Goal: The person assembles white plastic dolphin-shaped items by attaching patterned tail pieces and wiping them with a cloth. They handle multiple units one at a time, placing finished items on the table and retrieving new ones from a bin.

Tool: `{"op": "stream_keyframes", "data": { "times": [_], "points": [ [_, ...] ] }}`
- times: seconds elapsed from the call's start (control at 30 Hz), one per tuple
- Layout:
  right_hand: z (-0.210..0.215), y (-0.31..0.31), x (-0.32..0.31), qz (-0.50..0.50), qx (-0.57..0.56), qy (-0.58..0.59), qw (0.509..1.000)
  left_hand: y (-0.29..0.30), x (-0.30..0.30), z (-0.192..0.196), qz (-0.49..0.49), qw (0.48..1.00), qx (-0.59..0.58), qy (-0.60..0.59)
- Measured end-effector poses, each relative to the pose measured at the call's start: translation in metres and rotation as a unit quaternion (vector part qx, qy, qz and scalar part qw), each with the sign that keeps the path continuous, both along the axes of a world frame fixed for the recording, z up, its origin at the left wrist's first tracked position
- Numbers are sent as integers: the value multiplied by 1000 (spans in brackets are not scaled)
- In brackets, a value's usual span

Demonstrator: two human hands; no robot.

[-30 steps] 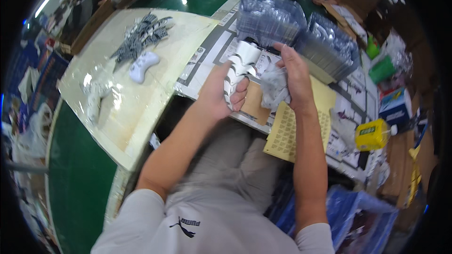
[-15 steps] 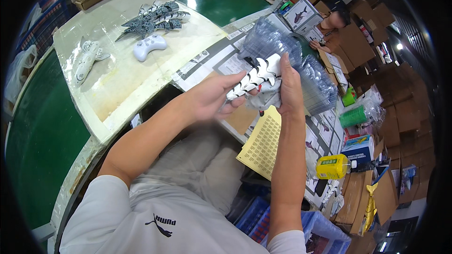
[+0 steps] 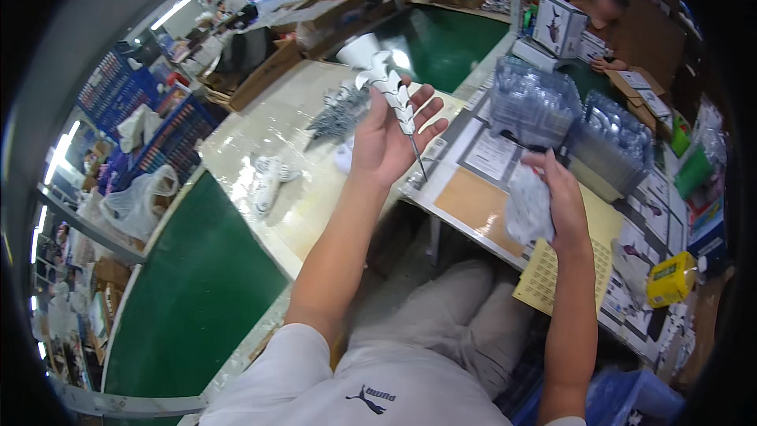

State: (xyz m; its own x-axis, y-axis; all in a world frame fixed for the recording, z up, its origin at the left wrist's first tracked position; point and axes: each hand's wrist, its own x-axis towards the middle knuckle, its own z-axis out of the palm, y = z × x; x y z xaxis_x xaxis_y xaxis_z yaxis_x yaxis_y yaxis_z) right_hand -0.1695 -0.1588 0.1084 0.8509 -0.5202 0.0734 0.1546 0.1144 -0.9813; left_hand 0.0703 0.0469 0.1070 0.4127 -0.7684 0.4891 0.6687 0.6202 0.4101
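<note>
My left hand (image 3: 380, 150) is raised over the near edge of the pale table, its thumb and fingers around a white segmented toy tail (image 3: 386, 85). The tail's wide end points up and away; a thin dark point sticks out below the narrow end. To the right, my right hand (image 3: 569, 209) grips a crumpled whitish cloth (image 3: 527, 207), blurred, over the papers on the bench. A pale toy body (image 3: 268, 185) lies on the table left of my left hand. Grey toy pieces (image 3: 339, 113) and a white controller (image 3: 344, 155) are partly hidden behind that hand.
Stacks of clear plastic trays (image 3: 536, 102) stand beyond my right hand. A yellow printed sheet (image 3: 544, 280) overhangs the bench edge. At the right lies a yellow bottle (image 3: 670, 279). Another person (image 3: 605, 20) sits at the far right beside printed boxes (image 3: 558, 25).
My hands have moved apart; the tail, earlier between both, is now in my left hand alone, swung up and left. The cloth stays in my right hand. The view has shifted.
</note>
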Motion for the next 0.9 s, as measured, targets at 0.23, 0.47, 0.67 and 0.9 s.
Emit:
{"op": "stream_keyframes", "data": {
  "times": [0.23,0.47,0.67,0.9],
  "points": [
    [-33,30,-45,19,107,5,994,41,22,17,74,997,26,-17],
    [-65,54,-92,-57,333,-29,941,73,94,37,168,901,379,-129],
    [-112,91,-146,26,360,-3,933,62,182,36,265,731,604,-173],
    [-135,101,-165,-69,444,-39,893,47,256,0,347,583,680,-278]
  ]
}}
